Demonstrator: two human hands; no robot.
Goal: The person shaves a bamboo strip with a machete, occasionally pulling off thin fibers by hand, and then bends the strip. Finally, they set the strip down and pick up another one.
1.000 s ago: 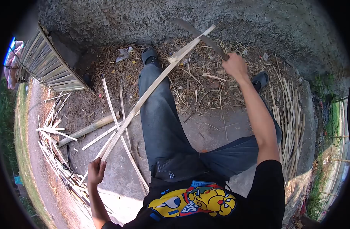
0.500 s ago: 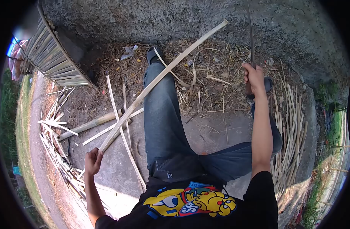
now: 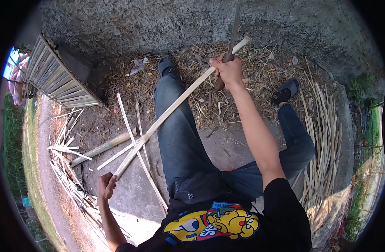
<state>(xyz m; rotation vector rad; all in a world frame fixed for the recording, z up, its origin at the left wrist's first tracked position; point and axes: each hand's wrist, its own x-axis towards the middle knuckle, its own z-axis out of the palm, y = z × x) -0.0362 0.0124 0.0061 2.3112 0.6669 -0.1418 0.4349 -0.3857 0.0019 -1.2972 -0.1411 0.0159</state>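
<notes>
A long pale bamboo strip (image 3: pixel 175 104) slants across my left thigh, rising to the upper right. My left hand (image 3: pixel 106 186) is closed around its lower end. Up near the far end, my right hand (image 3: pixel 229 72) grips the dark handle of a long-bladed knife (image 3: pixel 235 29). The blade points up toward the wall, and the right thumb and fingers lie against the strip, overlapping it in this view.
A rough wall (image 3: pixel 171 25) stands ahead, with shavings (image 3: pixel 209 105) at its foot. Cut strips (image 3: pixel 322 147) lie in a pile at right, more strips (image 3: pixel 68 180) at left. A bamboo pole (image 3: pixel 104 147) and a slatted bamboo panel (image 3: pixel 60 73) are at left.
My right hand has moved left with the knife, onto the far part of the strip. My right leg has swung outward to the right. The left hand keeps its hold.
</notes>
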